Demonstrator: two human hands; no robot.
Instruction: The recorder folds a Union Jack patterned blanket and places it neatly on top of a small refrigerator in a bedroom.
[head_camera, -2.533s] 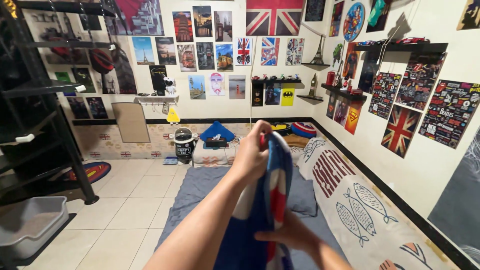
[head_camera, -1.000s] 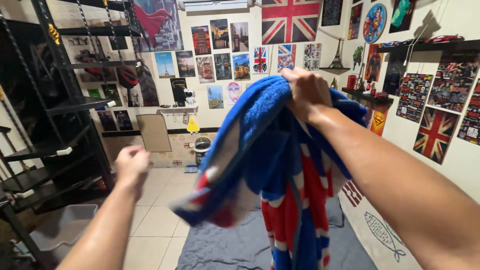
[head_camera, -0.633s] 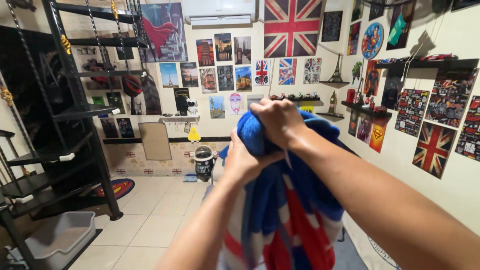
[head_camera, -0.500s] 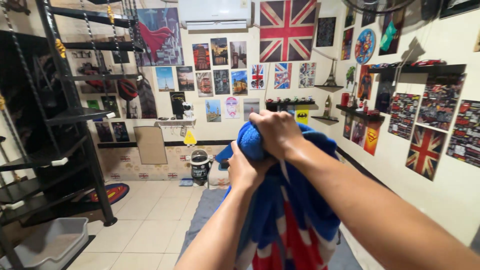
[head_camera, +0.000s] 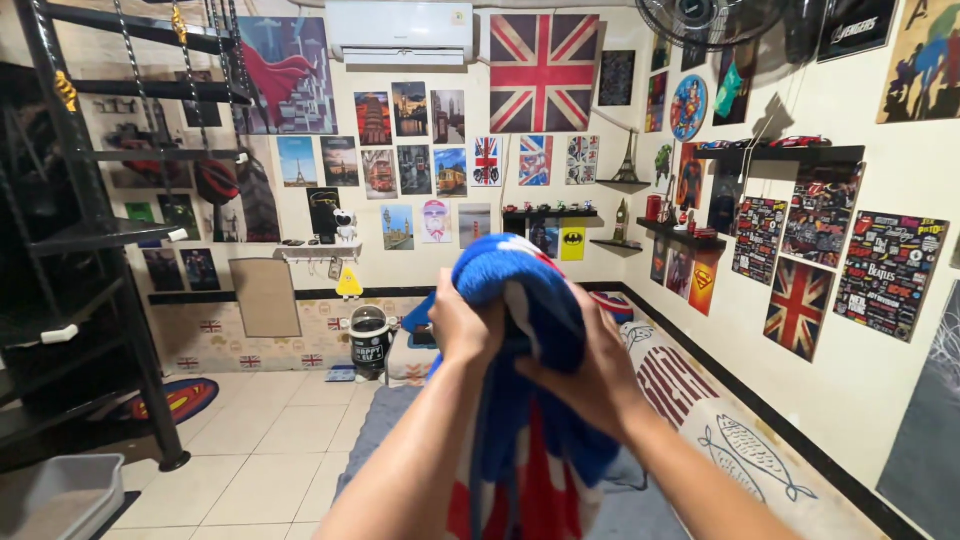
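- Holding a thick blue fleece blanket with red and white stripes (head_camera: 525, 330) up at chest height, both hands grip its bunched top, in the middle of the view.
- The left hand (head_camera: 462, 325) is closed around the blanket's left side, fingers tucked into the cloth.
- The right hand (head_camera: 585, 375) is curled around the right side, just below the fold.
- The blanket looks gathered into a rough bundle with its lower part hanging loose; any neat folding seems not yet done.
- Below lies a grey floor mattress (head_camera: 400, 385).
- On the far wall hangs a large rectangular red, white and blue flag (head_camera: 542, 72), beside a white air conditioner (head_camera: 400, 30).
- Rows of small rectangular city posters (head_camera: 410, 140) fill the wall beneath.
- A small yellow triangular sign (head_camera: 348, 284) hangs near the floor.
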